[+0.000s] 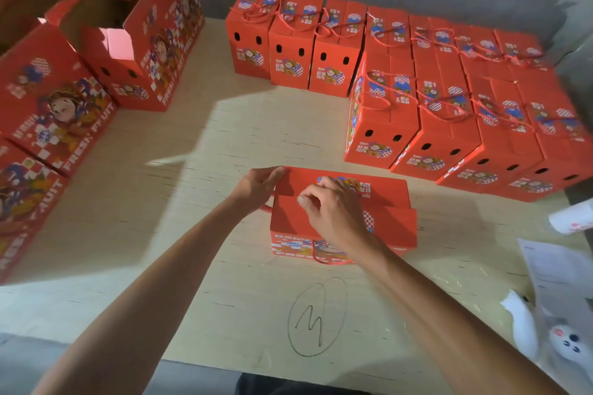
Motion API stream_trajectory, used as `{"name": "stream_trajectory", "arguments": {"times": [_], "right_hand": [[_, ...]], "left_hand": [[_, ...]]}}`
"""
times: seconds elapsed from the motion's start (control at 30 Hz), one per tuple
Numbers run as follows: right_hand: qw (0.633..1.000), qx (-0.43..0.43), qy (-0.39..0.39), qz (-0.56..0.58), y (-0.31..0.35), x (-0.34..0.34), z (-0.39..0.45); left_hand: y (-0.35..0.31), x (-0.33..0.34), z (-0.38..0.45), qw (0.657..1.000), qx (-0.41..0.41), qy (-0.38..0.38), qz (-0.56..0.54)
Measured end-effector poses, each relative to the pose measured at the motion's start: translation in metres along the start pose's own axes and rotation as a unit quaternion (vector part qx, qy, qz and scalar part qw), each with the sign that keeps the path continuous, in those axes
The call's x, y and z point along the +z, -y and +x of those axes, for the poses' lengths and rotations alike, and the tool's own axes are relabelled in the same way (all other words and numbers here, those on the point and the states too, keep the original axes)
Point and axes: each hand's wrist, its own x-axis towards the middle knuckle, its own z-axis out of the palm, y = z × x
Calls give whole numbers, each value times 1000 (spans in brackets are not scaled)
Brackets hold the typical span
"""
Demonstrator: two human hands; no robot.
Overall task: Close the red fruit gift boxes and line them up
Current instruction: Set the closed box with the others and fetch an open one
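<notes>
A red fruit gift box [391, 224] stands on the plywood table [199, 144] in front of me, its top flaps folded down. My left hand [258, 186] grips the far left corner of the top flap. My right hand [333, 208] presses on the middle of the top, fingers curled over the flaps. A red rope handle [330, 261] hangs down the box's near side. Several closed red boxes [449, 125] stand in rows at the back right. Open boxes [128, 42] with raised flaps stand at the left.
A pencilled circle with a scribble [316, 317] marks the table near me. White papers [558, 269], a white tube [571, 218] and a white plush toy [558, 340] lie at the right edge. A grey wall runs behind the boxes.
</notes>
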Motion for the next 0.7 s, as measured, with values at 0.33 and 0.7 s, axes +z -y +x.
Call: {"name": "stream_trajectory", "arguments": {"times": [0.33, 0.7], "right_hand": [[998, 7, 57, -3, -6, 4, 16], [995, 32, -14, -90, -12, 12, -9]], "left_hand": [[2, 9, -8, 996, 45, -60, 41], [3, 51, -46, 979, -63, -69, -183]]}}
